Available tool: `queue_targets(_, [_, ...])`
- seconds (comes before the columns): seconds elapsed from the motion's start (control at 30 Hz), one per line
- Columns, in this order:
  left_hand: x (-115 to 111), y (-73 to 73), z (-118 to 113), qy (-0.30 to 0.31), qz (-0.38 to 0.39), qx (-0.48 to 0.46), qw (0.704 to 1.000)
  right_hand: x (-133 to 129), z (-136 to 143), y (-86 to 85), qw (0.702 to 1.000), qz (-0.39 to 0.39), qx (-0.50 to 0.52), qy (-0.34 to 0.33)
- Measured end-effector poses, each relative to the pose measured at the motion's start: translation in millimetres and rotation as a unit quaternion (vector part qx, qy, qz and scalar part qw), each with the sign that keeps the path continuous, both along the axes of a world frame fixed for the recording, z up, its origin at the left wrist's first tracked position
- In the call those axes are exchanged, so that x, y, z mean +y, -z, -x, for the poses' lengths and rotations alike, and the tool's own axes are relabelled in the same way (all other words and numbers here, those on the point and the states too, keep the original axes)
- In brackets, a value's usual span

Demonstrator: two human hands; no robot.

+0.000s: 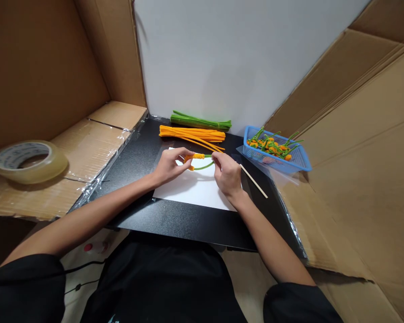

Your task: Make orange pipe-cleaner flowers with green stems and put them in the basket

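Note:
Over a white sheet of paper (185,193), my left hand (171,165) pinches a coiled orange pipe cleaner (199,156). A green pipe cleaner (204,167) runs from the orange coil and bows in a loop toward the right. My right hand (227,172) has its fingers closed on the green pipe cleaner's other side. Behind my hands lie a bundle of orange pipe cleaners (191,133) and a bundle of green pipe cleaners (200,121). A thin pale wooden stick (254,181) rests just right of my right hand.
A blue plastic basket (272,163) at the right holds several orange and green twisted pieces (269,144). A large roll of clear tape (28,161) lies on cardboard at the left. Cardboard walls (366,157) flank the black tabletop (175,217), with a white wall (235,58) behind.

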State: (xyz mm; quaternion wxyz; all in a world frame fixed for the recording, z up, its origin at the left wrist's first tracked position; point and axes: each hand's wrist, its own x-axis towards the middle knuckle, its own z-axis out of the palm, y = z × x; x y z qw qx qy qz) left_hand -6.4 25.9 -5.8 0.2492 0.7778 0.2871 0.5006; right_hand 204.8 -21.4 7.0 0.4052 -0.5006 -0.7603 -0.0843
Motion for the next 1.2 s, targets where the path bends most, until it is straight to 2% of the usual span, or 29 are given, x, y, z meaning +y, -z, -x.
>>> queue_targets(0.27, [-1.6, 0.6, -0.8, 0.01, 0.003, 0.011, 1.0, -4.3, 8.6, -3.1, 0.994, 0.019, 0.107, -0.006])
queue_targets(0.4, [-1.9, -2.2, -1.1, 0.005, 0.012, -0.006, 1.0, -1.8, 3.6, -3.3, 0.998, -0.007, 0.058, -0.022])
queue_targets(0.7, [0.1, -1.0, 0.4, 0.013, -0.038, 0.011, 0.999, 0.3, -2.0, -4.2, 0.999, -0.022, -0.034, -0.026])
queue_targets(0.93, [-4.3, -1.1, -0.9, 0.039, -0.057, 0.034, 0.997, -1.8, 6.4, 3.4, 0.999, 0.012, 0.04, -0.032])
queue_targets(1.1, [-1.7, -1.0, 0.1, 0.045, -0.028, 0.02, 0.998, -1.9, 6.2, -0.7, 0.998, 0.006, 0.057, -0.031])
queue_targets(1.2, [-1.1, -0.9, 0.7, 0.049, -0.049, 0.026, 0.997, -1.5, 4.5, -1.7, 0.998, -0.001, 0.051, -0.04])
